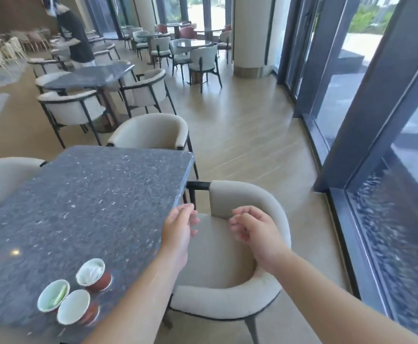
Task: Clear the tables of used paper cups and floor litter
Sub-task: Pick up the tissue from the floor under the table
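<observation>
Three used paper cups, white inside and red-brown outside, stand close together near the front edge of a dark speckled stone table (84, 194). One cup (93, 271) holds crumpled white paper. A second cup (53, 295) has something green in it, and the third cup (73, 306) looks empty. My left hand (178, 232) hovers over the table's right edge with relaxed fingers and holds nothing. My right hand (255, 229) hangs above a beige chair (227, 281), fingers loosely curled, also empty. Both hands are well beyond the cups.
Beige armchairs (153, 131) surround the table. More dark tables (91, 75) and chairs fill the room behind. A person in dark clothes (74, 33) bends over a far table. Glass walls with dark frames (366, 120) run along the right, with wooden floor (247, 145) between.
</observation>
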`<action>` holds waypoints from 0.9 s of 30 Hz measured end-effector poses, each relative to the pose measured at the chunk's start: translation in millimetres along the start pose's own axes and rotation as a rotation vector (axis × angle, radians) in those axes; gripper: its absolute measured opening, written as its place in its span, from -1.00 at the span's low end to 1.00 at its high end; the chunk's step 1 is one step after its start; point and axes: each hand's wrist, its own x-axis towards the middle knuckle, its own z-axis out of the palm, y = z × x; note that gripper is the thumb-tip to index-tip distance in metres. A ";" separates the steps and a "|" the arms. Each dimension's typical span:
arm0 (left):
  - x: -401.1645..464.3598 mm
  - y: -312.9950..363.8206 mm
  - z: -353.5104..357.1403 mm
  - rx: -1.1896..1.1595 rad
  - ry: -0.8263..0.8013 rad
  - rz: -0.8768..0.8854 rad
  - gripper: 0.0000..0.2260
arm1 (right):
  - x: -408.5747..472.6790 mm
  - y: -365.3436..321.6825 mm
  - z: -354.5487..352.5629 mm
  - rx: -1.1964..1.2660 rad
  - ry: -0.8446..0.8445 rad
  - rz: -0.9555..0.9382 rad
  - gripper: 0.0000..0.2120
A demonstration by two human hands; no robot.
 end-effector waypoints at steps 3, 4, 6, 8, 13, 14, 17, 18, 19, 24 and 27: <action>-2.2 -16.8 80.1 0.040 -0.067 -0.029 -0.95 | 11.3 -21.5 -74.5 0.107 0.076 0.014 -0.88; -3.6 -21.4 106.8 0.046 -0.090 -0.035 -0.95 | 15.4 -29.0 -99.6 0.123 0.097 0.015 -0.88; -6.5 -28.7 158.3 0.044 -0.126 -0.042 -0.94 | 23.6 -43.1 -147.4 0.132 0.125 0.009 -0.87; -10.0 -34.0 206.7 0.033 -0.166 -0.049 -0.94 | 32.1 -57.3 -191.0 0.136 0.136 -0.001 -0.87; -19.8 -43.7 307.6 -0.009 -0.293 -0.067 -0.92 | 51.9 -91.3 -280.8 0.156 0.189 -0.026 -0.86; -19.8 -44.2 324.8 -0.009 -0.319 -0.074 -0.91 | 55.4 -97.1 -296.0 0.165 0.199 -0.034 -0.86; -14.3 -46.1 367.7 -0.017 -0.374 -0.102 -0.91 | 65.3 -110.8 -334.6 0.193 0.231 -0.052 -0.85; -10.4 -47.0 379.0 -0.020 -0.393 -0.105 -0.90 | 69.3 -114.4 -345.4 0.205 0.244 -0.056 -0.84; -6.1 -47.9 389.7 -0.019 -0.414 -0.104 -0.89 | 73.6 -117.8 -355.3 0.213 0.256 -0.058 -0.84; 26.6 -48.3 436.0 0.005 -0.485 -0.096 -0.66 | 105.9 -127.3 -393.2 0.214 0.282 -0.058 -0.85; 57.2 -56.3 462.5 0.001 -0.495 -0.113 -0.64 | 137.0 -130.5 -411.6 0.204 0.304 -0.042 -0.85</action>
